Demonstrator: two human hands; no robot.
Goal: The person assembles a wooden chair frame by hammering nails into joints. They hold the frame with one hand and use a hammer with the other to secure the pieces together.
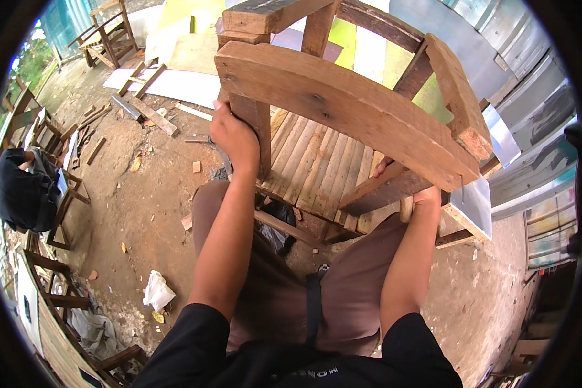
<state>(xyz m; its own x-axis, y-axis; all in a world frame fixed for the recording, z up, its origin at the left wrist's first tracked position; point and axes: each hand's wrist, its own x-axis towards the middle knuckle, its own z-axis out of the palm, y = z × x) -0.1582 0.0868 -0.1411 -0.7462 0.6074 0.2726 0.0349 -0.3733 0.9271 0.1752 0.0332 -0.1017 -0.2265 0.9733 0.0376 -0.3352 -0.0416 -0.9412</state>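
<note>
Left hand (234, 137) clamps a leg and right hand (427, 197) grips a lower rail of the tilted brown slatted wooden chair (343, 110) over the lap; looks heavy, rigid, rough, best held by its frame.

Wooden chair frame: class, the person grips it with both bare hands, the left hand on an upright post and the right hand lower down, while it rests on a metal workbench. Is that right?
Not quite. The head view shows no metal workbench: the wooden chair frame rests over the person's lap, above the dirt ground. The left hand does grip an upright post and the right hand holds lower down.
</note>
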